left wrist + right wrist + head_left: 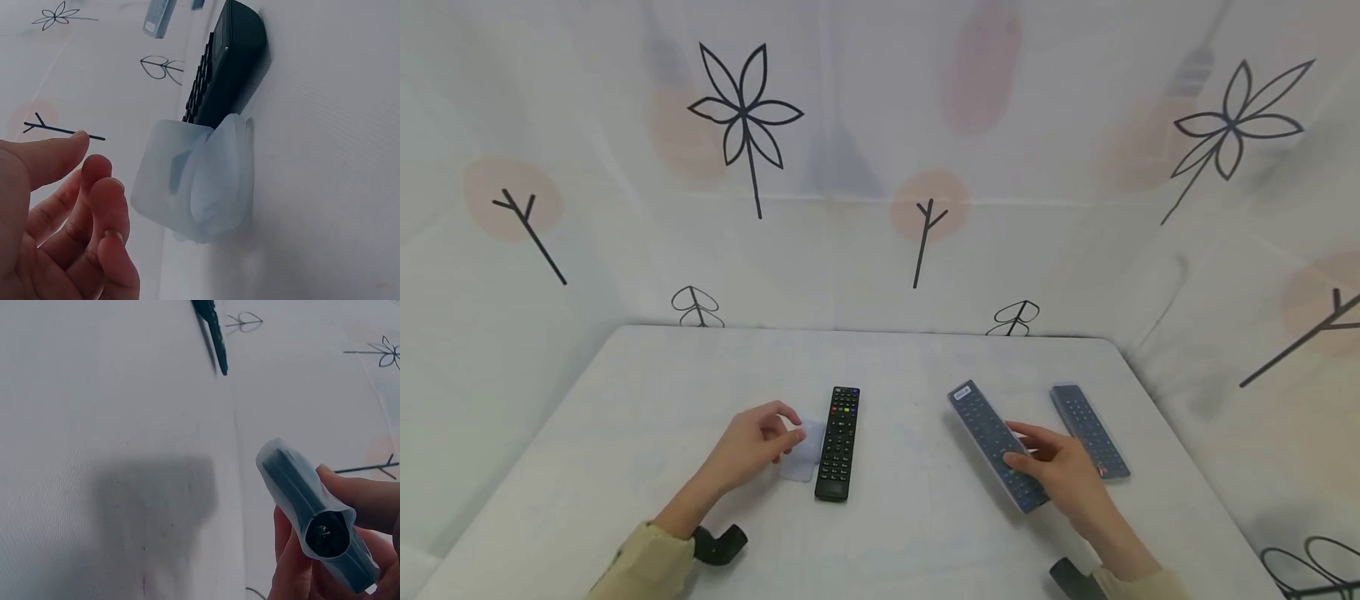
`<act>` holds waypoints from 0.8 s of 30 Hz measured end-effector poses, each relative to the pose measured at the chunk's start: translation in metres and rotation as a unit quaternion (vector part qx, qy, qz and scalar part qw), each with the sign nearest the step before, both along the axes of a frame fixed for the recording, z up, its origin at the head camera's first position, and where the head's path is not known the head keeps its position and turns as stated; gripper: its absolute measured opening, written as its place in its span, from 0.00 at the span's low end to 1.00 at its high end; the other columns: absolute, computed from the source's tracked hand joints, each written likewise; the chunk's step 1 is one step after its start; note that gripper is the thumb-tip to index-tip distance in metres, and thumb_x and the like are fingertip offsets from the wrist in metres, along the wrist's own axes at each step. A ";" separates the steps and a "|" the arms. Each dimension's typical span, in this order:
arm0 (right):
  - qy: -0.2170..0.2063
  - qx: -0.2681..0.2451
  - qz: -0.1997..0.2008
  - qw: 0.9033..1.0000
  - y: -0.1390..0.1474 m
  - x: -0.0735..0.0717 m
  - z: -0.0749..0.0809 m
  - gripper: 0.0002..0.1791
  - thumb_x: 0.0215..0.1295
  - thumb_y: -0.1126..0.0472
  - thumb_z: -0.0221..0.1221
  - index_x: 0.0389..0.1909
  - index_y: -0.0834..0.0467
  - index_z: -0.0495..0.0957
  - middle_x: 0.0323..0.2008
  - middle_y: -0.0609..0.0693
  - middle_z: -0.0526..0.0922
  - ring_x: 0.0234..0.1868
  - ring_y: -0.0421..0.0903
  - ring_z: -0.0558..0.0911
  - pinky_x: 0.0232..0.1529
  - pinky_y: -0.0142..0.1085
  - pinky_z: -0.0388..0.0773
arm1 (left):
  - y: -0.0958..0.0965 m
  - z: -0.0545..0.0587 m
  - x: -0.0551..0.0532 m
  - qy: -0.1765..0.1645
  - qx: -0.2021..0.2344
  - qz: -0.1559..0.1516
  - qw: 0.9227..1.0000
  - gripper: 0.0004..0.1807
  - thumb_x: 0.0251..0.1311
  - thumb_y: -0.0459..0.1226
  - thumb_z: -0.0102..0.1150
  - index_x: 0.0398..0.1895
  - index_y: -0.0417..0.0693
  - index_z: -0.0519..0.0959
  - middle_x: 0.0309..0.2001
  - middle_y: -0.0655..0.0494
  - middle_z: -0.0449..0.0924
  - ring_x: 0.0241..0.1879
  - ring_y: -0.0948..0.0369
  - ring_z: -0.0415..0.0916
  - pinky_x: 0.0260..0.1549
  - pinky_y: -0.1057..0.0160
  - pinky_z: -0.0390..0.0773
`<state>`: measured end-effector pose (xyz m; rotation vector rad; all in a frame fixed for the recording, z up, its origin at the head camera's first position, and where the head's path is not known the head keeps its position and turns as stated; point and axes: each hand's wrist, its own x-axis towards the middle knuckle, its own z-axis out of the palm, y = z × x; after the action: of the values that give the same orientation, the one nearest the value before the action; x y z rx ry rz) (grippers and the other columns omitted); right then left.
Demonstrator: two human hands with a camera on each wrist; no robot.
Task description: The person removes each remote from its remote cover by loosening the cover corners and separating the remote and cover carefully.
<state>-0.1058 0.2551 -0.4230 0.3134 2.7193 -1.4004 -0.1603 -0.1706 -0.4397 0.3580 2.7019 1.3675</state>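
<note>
My left hand (748, 446) is just left of a folded translucent sleeve (802, 460) on the table, its fingers loosely bent with nothing between them. In the left wrist view, the fingertips are apart from the sleeve. A bare black remote control (837, 446) lies right beside the sleeve. With thumb and fingers, my right hand (1067, 479) grips another remote control (988, 429) in a translucent cover, tilted above the table. In the right wrist view, the dark end of this remote shows through the cover's opening (327, 534).
Beyond my right hand, a third remote control (1090, 429) in a translucent cover lies on the white table (910, 375). A white curtain (850, 267) with plant drawings stands along the table's far edge and sides.
</note>
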 end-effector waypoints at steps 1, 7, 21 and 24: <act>-0.002 -0.009 0.000 1.000 -0.002 0.000 0.000 0.34 0.56 0.55 0.73 0.64 0.58 0.76 0.56 0.64 0.78 0.48 0.53 0.78 0.39 0.39 0.77 | 0.001 0.000 0.000 0.000 0.005 -0.006 1.000 0.10 0.62 0.41 0.68 0.43 0.50 0.79 0.23 0.57 0.79 0.21 0.60 0.75 0.24 0.63 0.75; -0.018 -0.059 -0.001 0.998 -0.014 0.003 -0.001 0.34 0.56 0.57 0.73 0.64 0.58 0.76 0.54 0.61 0.78 0.45 0.51 0.76 0.36 0.35 0.76 | 0.008 0.001 0.002 0.005 0.027 -0.033 0.999 0.14 0.62 0.41 0.67 0.47 0.46 0.80 0.30 0.58 0.83 0.23 0.60 0.79 0.23 0.64 0.74; -0.037 -0.188 0.013 0.981 -0.046 0.012 -0.004 0.30 0.57 0.61 0.71 0.62 0.56 0.78 0.54 0.58 0.79 0.46 0.49 0.79 0.41 0.39 0.80 | 0.036 0.000 0.008 -0.012 0.108 -0.069 0.992 0.24 0.63 0.41 0.67 0.61 0.47 0.75 0.50 0.54 0.81 0.36 0.61 0.82 0.36 0.62 0.79; -0.043 -0.201 0.022 0.978 -0.051 0.015 -0.004 0.30 0.56 0.62 0.72 0.61 0.56 0.79 0.54 0.57 0.80 0.46 0.49 0.78 0.42 0.39 0.79 | 0.041 0.002 0.010 -0.018 0.117 -0.081 0.990 0.25 0.63 0.41 0.67 0.62 0.47 0.75 0.50 0.53 0.81 0.37 0.61 0.82 0.37 0.62 0.80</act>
<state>-0.0905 0.2039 -0.4273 0.2761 2.2865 -1.8245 -0.1502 -0.1299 -0.4373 0.5508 2.4268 1.6259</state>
